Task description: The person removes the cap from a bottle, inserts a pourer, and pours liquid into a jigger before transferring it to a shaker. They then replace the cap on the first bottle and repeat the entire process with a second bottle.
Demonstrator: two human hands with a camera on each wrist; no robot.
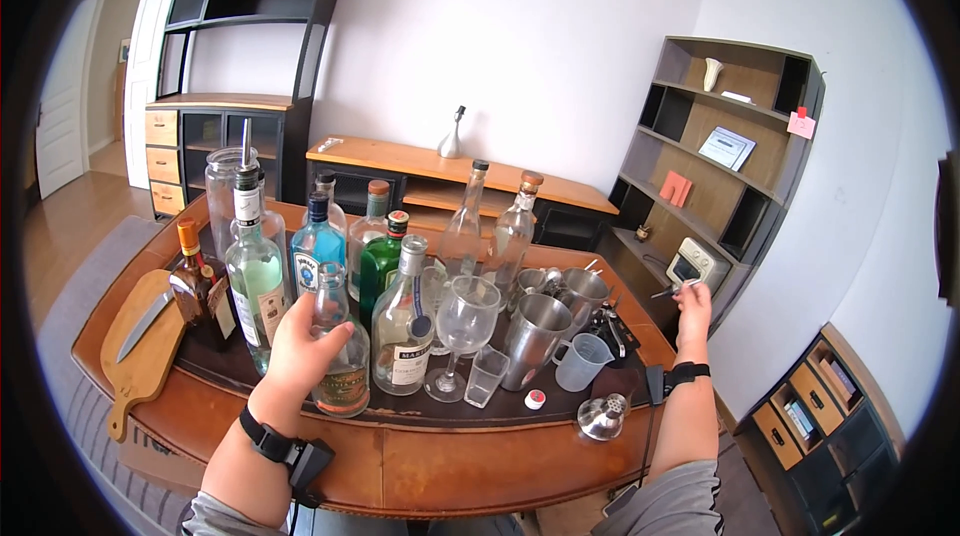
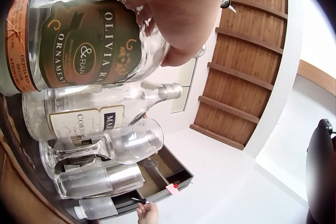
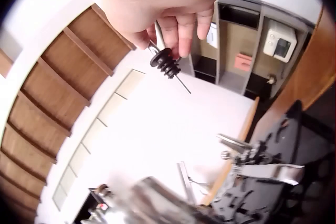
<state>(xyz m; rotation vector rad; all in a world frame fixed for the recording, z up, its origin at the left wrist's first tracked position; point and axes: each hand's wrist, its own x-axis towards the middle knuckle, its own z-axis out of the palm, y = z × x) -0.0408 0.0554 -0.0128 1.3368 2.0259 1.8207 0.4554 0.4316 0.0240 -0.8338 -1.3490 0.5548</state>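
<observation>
My left hand (image 1: 300,344) grips a clear glass bottle (image 1: 343,393) round its upper body, at the front of the table. The bottle's dark green and orange label (image 2: 86,45) shows in the left wrist view, and its neck rises above my thumb. Off to the right, my right hand (image 1: 693,310) is raised and pinches a bottle pourer (image 3: 167,62) between thumb and fingers. The pourer has a ribbed black stopper and a thin tube pointing away from the hand. Beside the gripped bottle stands another clear bottle (image 1: 404,356) with a white label.
A stemmed glass (image 1: 467,318), small glass (image 1: 486,377), metal shaker tin (image 1: 537,336) and plastic jug (image 1: 583,364) stand to the right. A red-and-white cap (image 1: 535,399) and metal strainer top (image 1: 602,420) lie in front. Several bottles crowd behind; a knife (image 1: 146,324) rests on a board (image 1: 150,366) leftward.
</observation>
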